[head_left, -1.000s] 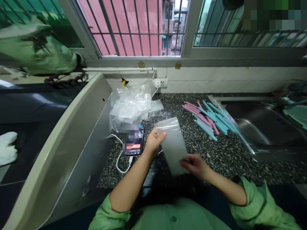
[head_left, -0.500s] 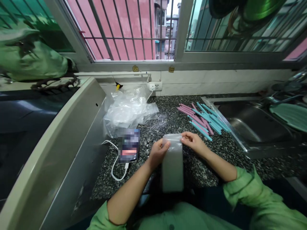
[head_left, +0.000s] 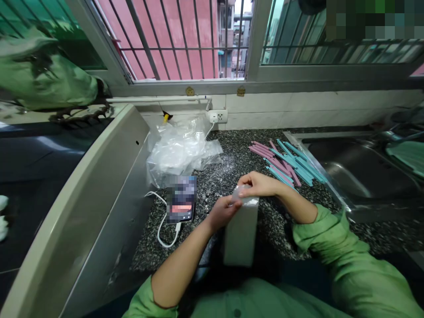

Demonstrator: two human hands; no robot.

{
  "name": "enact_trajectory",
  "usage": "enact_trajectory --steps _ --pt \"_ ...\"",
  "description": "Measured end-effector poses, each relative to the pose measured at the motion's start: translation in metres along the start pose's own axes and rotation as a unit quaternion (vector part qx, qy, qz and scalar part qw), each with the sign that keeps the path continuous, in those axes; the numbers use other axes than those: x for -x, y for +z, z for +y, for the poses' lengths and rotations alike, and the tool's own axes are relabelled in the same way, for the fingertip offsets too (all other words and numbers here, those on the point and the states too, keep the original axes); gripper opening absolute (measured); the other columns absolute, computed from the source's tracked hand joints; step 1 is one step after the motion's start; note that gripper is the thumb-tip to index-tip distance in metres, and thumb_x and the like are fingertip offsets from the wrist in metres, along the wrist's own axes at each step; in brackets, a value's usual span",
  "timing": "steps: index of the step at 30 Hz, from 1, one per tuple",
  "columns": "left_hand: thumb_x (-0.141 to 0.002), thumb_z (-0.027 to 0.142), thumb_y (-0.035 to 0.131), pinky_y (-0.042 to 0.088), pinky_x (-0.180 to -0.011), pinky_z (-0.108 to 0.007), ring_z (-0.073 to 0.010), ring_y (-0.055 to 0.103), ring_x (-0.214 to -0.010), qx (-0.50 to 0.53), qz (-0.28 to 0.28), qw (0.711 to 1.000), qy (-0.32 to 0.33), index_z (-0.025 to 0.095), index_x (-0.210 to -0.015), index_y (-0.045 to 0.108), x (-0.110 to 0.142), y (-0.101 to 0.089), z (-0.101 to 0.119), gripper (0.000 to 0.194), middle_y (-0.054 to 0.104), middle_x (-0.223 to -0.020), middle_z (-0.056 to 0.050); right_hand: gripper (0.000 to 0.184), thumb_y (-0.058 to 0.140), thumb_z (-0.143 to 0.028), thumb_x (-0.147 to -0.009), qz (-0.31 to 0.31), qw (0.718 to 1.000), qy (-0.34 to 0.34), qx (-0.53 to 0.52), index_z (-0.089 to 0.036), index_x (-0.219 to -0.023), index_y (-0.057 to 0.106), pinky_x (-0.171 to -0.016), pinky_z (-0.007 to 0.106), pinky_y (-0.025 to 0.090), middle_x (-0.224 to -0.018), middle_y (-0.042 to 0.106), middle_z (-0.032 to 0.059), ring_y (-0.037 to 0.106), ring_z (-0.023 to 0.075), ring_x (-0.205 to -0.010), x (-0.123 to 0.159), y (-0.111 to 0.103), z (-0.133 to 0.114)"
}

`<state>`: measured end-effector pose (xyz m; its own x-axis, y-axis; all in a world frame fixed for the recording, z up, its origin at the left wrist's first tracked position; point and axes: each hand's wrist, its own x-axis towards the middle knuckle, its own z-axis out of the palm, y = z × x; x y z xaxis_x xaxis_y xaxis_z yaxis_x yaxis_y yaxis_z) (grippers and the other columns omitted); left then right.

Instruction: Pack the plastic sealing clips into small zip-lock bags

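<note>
A pale, rectangular plastic bag stands upright at the counter's front edge, its clear top gathered between my hands. What fills the bag cannot be made out through the cloudy film. On the left side of its top, my left hand pinches the film between thumb and fingers. My right hand reaches over from the right and grips the same top edge, its fingertips close to the left ones. To the right of the hands lies a loose pile of pink and blue plastic sealing sticks.
Crumpled clear plastic bags lie at the back left of the speckled counter. In front of them is a phone on a white charging cable. A metal sink is at right, a raised stove side panel at left.
My right hand has moved left from the bag's top right corner to beside my left hand. The bag's top film is now bunched rather than spread flat. The view has shifted slightly.
</note>
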<state>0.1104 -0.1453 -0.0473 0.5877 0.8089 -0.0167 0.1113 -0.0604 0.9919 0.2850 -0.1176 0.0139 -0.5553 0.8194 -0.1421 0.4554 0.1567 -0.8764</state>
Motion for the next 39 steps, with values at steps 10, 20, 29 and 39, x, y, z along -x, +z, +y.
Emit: enact_trajectory --steps 10,20,29,39 --pt "-0.068 0.067 0.042 0.023 -0.046 -0.021 -0.0062 0.029 -0.049 -0.007 -0.12 0.99 -0.074 0.014 -0.051 0.043 0.003 0.005 -0.006 0.057 0.033 -0.05 0.004 0.036 0.06 -0.048 -0.068 0.104 0.994 -0.042 0.008 -0.013 -0.06 0.055 -0.046 0.021 0.028 -0.055 0.046 -0.0026 0.039 0.0067 -0.051 0.001 -0.038 -0.013" --pt "-0.066 0.063 0.05 0.03 -0.05 -0.021 -0.009 0.039 -0.054 0.034 -0.115 0.99 -0.071 0.012 -0.056 0.053 0.002 0.001 0.001 0.052 0.046 -0.054 0.002 0.038 0.062 -0.051 -0.066 0.141 0.989 -0.043 0.002 -0.015 -0.054 0.054 -0.045 0.022 0.027 -0.051 0.045 -0.0019 0.039 0.0071 -0.05 -0.001 -0.038 -0.011" --pt "-0.067 0.064 0.047 0.031 -0.051 -0.022 -0.0096 0.039 -0.053 0.021 -0.109 0.991 -0.072 0.013 -0.055 0.053 0.002 -0.003 0.002 0.053 0.046 -0.054 0.001 0.037 0.063 -0.047 -0.066 0.154 0.987 -0.039 -0.001 -0.015 -0.053 0.053 -0.044 0.021 0.026 -0.05 0.044 -0.003 0.038 0.0059 -0.048 0.0 -0.034 -0.015" --pt "-0.074 0.058 0.041 0.027 -0.049 -0.021 -0.0092 0.035 -0.054 -0.026 0.062 0.998 0.001 0.015 -0.051 0.045 -0.001 -0.01 0.009 0.049 0.039 -0.053 0.002 0.038 0.061 -0.05 -0.065 0.095 0.995 -0.032 -0.028 -0.014 -0.054 0.053 -0.044 0.02 0.028 -0.05 0.046 -0.0027 0.039 0.0068 -0.048 -0.013 -0.012 -0.011"
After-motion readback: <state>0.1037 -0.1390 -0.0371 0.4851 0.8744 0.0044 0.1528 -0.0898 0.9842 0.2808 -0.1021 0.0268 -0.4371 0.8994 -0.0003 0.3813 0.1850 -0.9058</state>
